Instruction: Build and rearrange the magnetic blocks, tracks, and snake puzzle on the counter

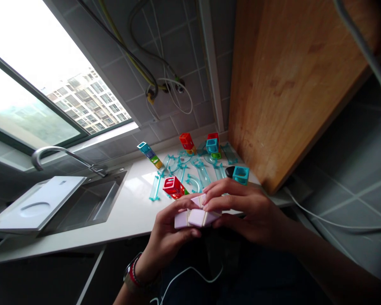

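In front of my body, both hands hold a pale pink faceted block puzzle [199,217] with cream seams between its pieces. My left hand [168,226] grips it from the left, thumb underneath and fingers along the far side. From the right, my right hand [241,207] has its fingertips pressed on the top and right edge. Just beyond the fingers stands a red translucent block [174,186] with green at its base. A teal open-topped block [241,174] sits beyond my right hand, beside a dark rounded object [230,171].
Teal track pieces [201,173] cover the counter [133,199]. Behind them stand a leaning coloured block stack [150,155], red blocks [186,142] and another stack [212,146]. A wooden panel [292,84] rises at right. To the left are a sink [106,203], faucet [66,153] and white board [41,203].
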`<action>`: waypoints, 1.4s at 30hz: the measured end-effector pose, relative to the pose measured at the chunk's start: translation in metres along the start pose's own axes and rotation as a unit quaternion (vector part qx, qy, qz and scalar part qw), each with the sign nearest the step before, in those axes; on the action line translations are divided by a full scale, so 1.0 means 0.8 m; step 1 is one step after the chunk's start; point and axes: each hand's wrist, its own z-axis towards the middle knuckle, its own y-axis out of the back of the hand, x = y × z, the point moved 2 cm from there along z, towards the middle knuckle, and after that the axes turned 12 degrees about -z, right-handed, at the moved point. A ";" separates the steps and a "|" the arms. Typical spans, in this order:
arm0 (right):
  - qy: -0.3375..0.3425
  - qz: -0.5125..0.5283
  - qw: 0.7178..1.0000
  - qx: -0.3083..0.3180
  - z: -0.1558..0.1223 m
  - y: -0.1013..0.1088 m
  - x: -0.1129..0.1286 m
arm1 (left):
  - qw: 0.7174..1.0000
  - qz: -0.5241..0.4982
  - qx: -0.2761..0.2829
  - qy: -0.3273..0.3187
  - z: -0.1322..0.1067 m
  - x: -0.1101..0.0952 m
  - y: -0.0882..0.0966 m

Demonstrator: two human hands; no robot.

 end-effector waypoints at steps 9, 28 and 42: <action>-0.116 -0.002 0.993 0.020 0.001 -0.008 -0.006 | 0.982 -0.139 -0.002 0.126 -0.004 0.020 -0.001; -0.142 -0.054 0.988 -0.026 0.001 -0.016 -0.018 | 0.957 -0.179 -0.070 0.216 0.002 0.019 -0.007; 0.063 -0.324 0.943 0.044 -0.004 -0.013 -0.003 | 0.974 -0.043 -0.093 0.200 0.001 0.019 0.003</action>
